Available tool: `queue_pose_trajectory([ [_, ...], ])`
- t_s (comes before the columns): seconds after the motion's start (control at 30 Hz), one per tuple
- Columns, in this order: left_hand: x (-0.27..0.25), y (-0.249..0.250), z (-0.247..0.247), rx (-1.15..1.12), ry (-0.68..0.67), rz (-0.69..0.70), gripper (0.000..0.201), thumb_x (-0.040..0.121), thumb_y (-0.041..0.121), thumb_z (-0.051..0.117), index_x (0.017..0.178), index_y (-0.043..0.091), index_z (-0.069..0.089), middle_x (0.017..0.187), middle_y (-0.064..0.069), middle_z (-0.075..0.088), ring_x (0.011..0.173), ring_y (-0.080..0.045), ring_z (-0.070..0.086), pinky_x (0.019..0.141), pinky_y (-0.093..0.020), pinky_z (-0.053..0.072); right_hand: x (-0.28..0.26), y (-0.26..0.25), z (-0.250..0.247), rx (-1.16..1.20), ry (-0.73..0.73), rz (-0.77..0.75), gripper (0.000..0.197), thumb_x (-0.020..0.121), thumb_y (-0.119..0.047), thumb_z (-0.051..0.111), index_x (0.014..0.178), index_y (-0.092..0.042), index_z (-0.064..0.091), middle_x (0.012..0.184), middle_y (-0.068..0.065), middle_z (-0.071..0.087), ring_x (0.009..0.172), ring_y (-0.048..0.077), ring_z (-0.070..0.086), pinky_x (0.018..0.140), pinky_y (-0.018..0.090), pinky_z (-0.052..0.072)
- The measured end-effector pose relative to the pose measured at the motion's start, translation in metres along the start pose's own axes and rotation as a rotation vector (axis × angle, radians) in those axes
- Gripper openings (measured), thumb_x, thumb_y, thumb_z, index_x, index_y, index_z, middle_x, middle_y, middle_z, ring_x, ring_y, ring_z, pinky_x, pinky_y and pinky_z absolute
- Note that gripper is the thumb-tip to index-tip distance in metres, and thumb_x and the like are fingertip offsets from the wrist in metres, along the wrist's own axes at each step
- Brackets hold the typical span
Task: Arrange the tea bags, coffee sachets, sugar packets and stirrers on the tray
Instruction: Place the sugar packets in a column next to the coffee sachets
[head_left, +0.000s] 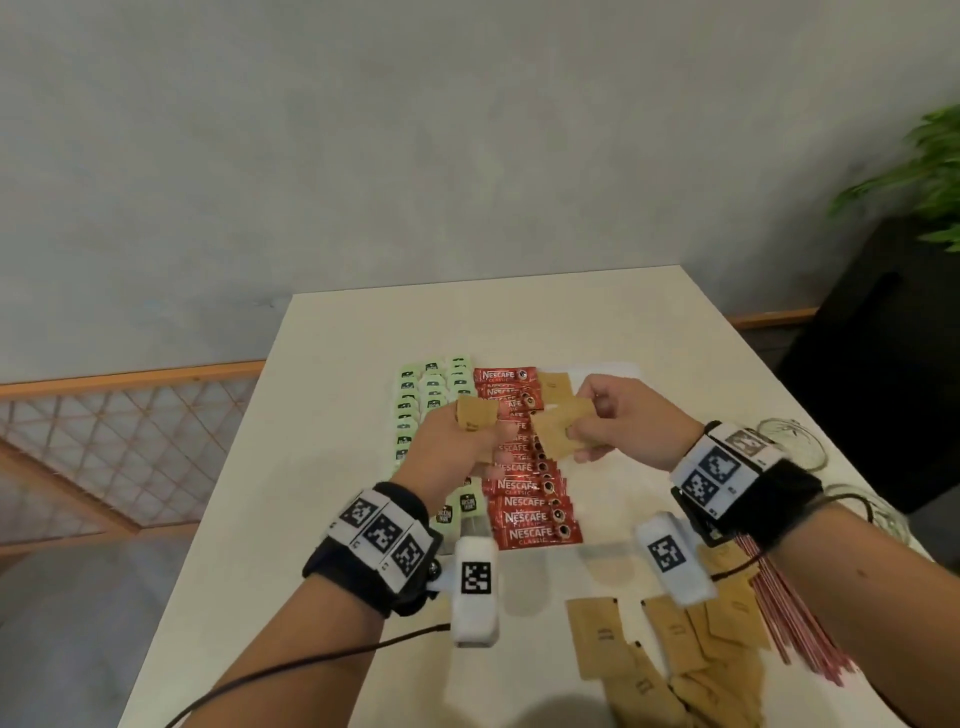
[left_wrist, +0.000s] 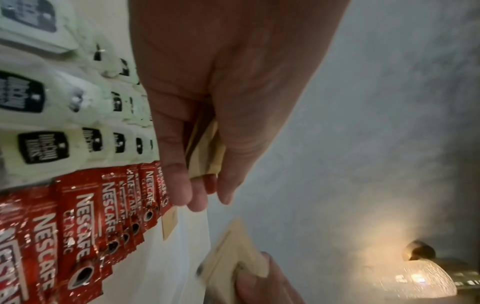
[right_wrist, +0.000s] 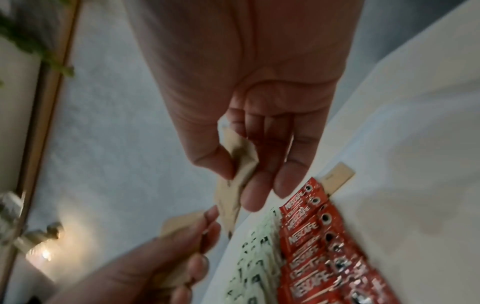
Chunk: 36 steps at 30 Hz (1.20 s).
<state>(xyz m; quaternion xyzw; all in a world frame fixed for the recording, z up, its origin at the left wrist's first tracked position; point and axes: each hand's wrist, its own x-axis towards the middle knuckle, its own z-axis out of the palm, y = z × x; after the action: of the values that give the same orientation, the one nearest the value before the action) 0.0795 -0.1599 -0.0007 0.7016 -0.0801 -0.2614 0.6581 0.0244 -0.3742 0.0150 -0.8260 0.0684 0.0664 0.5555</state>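
Observation:
Pale green tea bags (head_left: 431, 395) lie in rows at the left of the white tray (head_left: 621, 368). Beside them runs an overlapping column of red coffee sachets (head_left: 524, 499). A brown sugar packet (head_left: 555, 387) lies to the right of the far end of the sachets. My left hand (head_left: 478, 436) hovers over the tea bags and grips a small stack of brown sugar packets (left_wrist: 205, 152). Close to its right, my right hand (head_left: 582, 431) pinches another brown sugar packet (right_wrist: 239, 164) above the sachets. Thin red stirrers (head_left: 789, 618) lie on the table at the front right.
Several loose brown sugar packets (head_left: 675, 639) are scattered on the table near the front edge, under my right forearm. Clear glassware (head_left: 795, 441) stands at the right edge. A black stand with a green plant (head_left: 924, 171) is beyond the table on the right.

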Motion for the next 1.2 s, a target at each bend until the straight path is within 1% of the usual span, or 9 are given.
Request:
queue_pose_trajectory([
  [0.17, -0.003, 0.015, 0.018, 0.150, -0.096, 0.041, 0.020, 0.088, 0.019, 0.073, 0.107, 0.015, 0.070, 0.094, -0.004, 0.075, 0.068, -0.014, 0.068, 0.061, -0.028, 0.060, -0.005, -0.014, -0.008, -0.190, -0.065, -0.066, 0.014, 0.084, -0.004, 0.070, 0.083, -0.017, 0.066, 0.067, -0.004, 0.066, 0.057, 0.008, 0.062, 0.059, 0.018, 0.050],
  [0.33, 0.001, 0.010, 0.035, 0.147, -0.037, 0.051, 0.007, 0.092, 0.018, 0.067, 0.099, 0.020, 0.069, 0.092, -0.002, 0.073, 0.065, -0.014, 0.069, 0.062, -0.033, 0.060, 0.002, -0.015, -0.006, -0.032, 0.058, -0.075, 0.025, 0.078, 0.001, 0.075, 0.092, -0.017, 0.067, 0.068, -0.002, 0.067, 0.057, 0.008, 0.062, 0.060, 0.020, 0.053],
  [0.43, 0.006, 0.010, 0.038, 0.060, 0.012, 0.050, 0.013, 0.094, 0.018, 0.066, 0.106, 0.019, 0.069, 0.098, -0.004, 0.073, 0.066, -0.013, 0.069, 0.059, -0.029, 0.060, 0.009, -0.003, -0.004, 0.057, 0.205, 0.003, 0.024, 0.076, -0.011, 0.080, 0.097, -0.012, 0.068, 0.072, 0.002, 0.065, 0.056, 0.007, 0.060, 0.057, 0.020, 0.052],
  [0.53, 0.013, 0.007, 0.038, 0.013, 0.015, 0.040, 0.016, 0.095, 0.017, 0.064, 0.110, 0.019, 0.068, 0.100, -0.004, 0.073, 0.069, -0.013, 0.070, 0.060, -0.028, 0.061, 0.016, 0.009, -0.001, 0.091, 0.195, 0.078, 0.023, 0.079, -0.016, 0.078, 0.093, -0.002, 0.068, 0.070, 0.004, 0.064, 0.056, 0.007, 0.059, 0.056, 0.019, 0.051],
  [0.7, 0.031, 0.001, 0.029, -0.168, -0.009, -0.119, 0.024, 0.094, 0.009, 0.062, 0.117, 0.009, 0.062, 0.110, -0.012, 0.071, 0.093, -0.021, 0.072, 0.081, -0.037, 0.061, 0.047, 0.037, -0.016, 0.081, 0.331, 0.161, 0.013, 0.083, -0.016, 0.074, 0.089, -0.007, 0.066, 0.074, 0.004, 0.065, 0.060, 0.014, 0.059, 0.058, 0.025, 0.050],
  [0.8, 0.039, -0.004, 0.019, -0.283, -0.066, -0.202, 0.028, 0.097, 0.002, 0.052, 0.124, 0.004, 0.058, 0.114, -0.014, 0.071, 0.103, -0.026, 0.071, 0.084, -0.037, 0.060, 0.073, 0.061, -0.034, 0.059, 0.448, 0.312, 0.007, 0.085, -0.010, 0.070, 0.087, -0.011, 0.063, 0.083, 0.010, 0.066, 0.060, 0.018, 0.057, 0.058, 0.029, 0.049],
  [0.97, 0.053, -0.012, 0.004, -0.399, -0.103, -0.253, 0.042, 0.099, -0.004, 0.038, 0.140, 0.002, 0.042, 0.116, -0.019, 0.070, 0.109, -0.030, 0.068, 0.088, -0.039, 0.059, 0.110, 0.089, -0.048, -0.091, 0.396, 0.529, 0.013, 0.082, -0.009, 0.070, 0.072, -0.013, 0.062, 0.074, 0.009, 0.062, 0.069, 0.025, 0.057, 0.067, 0.034, 0.049],
  [1.1, 0.059, -0.017, -0.006, -0.375, -0.132, -0.242, 0.044, 0.099, -0.004, 0.043, 0.141, 0.008, 0.045, 0.119, -0.014, 0.070, 0.112, -0.026, 0.067, 0.089, -0.036, 0.058, 0.130, 0.101, -0.055, -0.138, 0.335, 0.548, 0.008, 0.079, -0.010, 0.069, 0.077, -0.014, 0.062, 0.068, 0.005, 0.062, 0.061, 0.020, 0.059, 0.056, 0.025, 0.048],
  [1.2, 0.060, -0.020, -0.010, -0.371, -0.147, -0.226, 0.043, 0.098, -0.004, 0.046, 0.138, 0.011, 0.047, 0.119, -0.012, 0.070, 0.113, -0.025, 0.067, 0.087, -0.034, 0.059, 0.139, 0.098, -0.055, -0.144, 0.376, 0.569, 0.005, 0.076, -0.010, 0.068, 0.080, -0.007, 0.066, 0.071, 0.015, 0.066, 0.064, 0.027, 0.062, 0.071, 0.041, 0.058],
])
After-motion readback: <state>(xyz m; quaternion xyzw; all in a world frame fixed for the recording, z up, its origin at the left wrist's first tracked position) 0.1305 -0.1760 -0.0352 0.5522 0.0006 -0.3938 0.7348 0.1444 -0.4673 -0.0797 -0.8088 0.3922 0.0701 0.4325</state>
